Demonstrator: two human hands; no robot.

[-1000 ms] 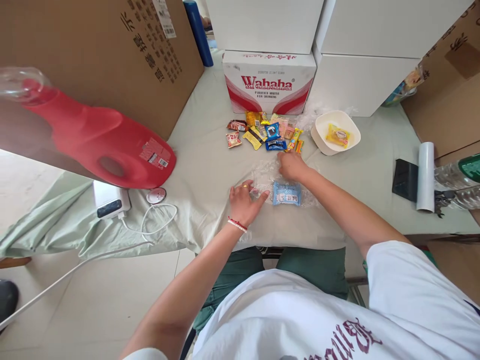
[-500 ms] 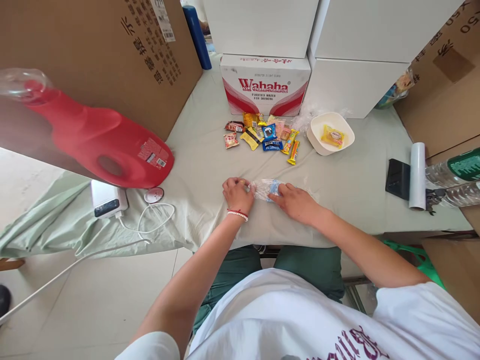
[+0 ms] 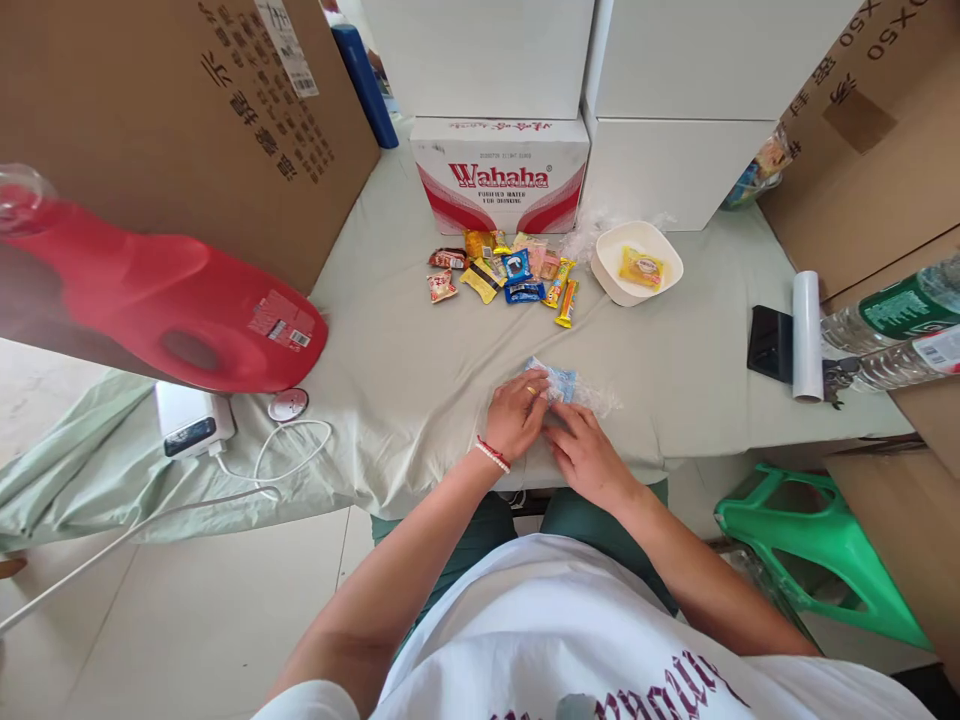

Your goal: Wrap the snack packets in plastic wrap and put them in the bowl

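my left hand [image 3: 517, 412] and right hand [image 3: 583, 455] meet at the near edge of the table, right in front of my lap. between them is a clear bag [image 3: 598, 399] with a blue packet [image 3: 561, 383] inside it. the bag lies flat on the cloth [image 3: 420, 350], well apart from the snacks [image 3: 499, 275] farther back. i judge that this gap gives both hands room to work without knocking the heap.

my left fingers are bent and pressed together on the bag's left end, pinching the plastic down against the cloth. that hold, i think, pins the slippery film so it can't slide. my right fingers lie close together, with their tips tucked in against the left hand at the bag's near side. they touch the plastic, but i cannot tell whether they grip it or only rest on it, since the tips are hidden where the hands meet. the loose right end of the bag sticks out free and crumpled.

the snacks sit in a loose heap in front of the wahaha box [image 3: 499, 178]. just beside them, to the right, is the bowl [image 3: 602, 272], which holds one yellow packet [image 3: 640, 268].

a red jug [image 3: 172, 310] lies on its side at the left, near a power bank [image 3: 187, 430] whose cable [image 3: 300, 462] loops over the cloth. off to the right, a white roll [image 3: 806, 335] and two bottles [image 3: 892, 325] lie by the table's edge. a green stool [image 3: 817, 545] is tipped over on the floor below them.
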